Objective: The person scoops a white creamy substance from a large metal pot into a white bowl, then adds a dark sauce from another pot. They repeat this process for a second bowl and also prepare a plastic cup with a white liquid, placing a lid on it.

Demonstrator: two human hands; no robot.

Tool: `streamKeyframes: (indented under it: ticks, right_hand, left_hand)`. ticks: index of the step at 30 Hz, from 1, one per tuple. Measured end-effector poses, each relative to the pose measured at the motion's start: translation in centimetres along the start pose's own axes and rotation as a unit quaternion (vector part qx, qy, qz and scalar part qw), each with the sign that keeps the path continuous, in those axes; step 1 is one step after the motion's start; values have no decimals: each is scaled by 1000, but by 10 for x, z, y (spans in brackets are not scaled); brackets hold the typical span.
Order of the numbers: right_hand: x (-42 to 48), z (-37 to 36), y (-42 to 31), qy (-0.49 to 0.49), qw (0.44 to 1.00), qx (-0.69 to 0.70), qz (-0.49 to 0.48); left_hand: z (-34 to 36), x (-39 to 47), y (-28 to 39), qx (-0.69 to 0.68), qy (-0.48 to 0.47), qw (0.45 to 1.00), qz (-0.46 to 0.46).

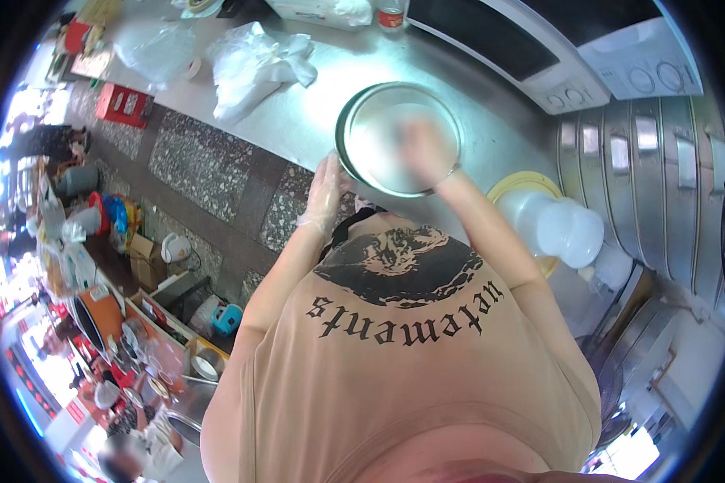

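Observation:
A round metal basin [453, 115] stands near the front edge of a stainless steel worktop [495, 127]. My right hand [426, 148] reaches into it over the near right rim. Blur covers that hand and the middle of the basin, so the fingers and any contents cannot be made out. In a clear plastic glove, my left hand [326, 190] lies along the basin's near left outer wall. Its fingers are stretched out and close together; whether they grip the wall cannot be told.
White plastic bags [248, 69] lie on the worktop to the left. White appliances [531, 66] stand at the back right. Right of me are pale plastic tubs [553, 220] by a yellow rim [528, 181]. A red crate [124, 104] stands on the floor; people are at lower left.

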State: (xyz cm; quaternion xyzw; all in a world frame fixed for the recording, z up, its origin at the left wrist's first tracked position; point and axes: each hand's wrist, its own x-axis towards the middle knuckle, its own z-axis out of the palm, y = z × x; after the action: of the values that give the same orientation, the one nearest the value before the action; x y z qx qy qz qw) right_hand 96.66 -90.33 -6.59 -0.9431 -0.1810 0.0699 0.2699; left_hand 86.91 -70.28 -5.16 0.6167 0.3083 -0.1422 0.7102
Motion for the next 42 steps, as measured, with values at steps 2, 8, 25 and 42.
streamKeyframes:
  ticks: [2,8,25,42]
  right_hand:
    - [8,37,5,-20,999,-3,-26]
    - [15,62,26,2,996,54,-68]
    - [18,-10,76,-52,980,181,67]
    - [177,163,-263,-172,895,391,128]
  left_hand:
    - [13,0,14,34,48,998,-8]
    - [16,32,-10,126,107,986,30]
    - [-12,30,0,189,121,972,66]
    - [-401,1,99,155,167,966,122]
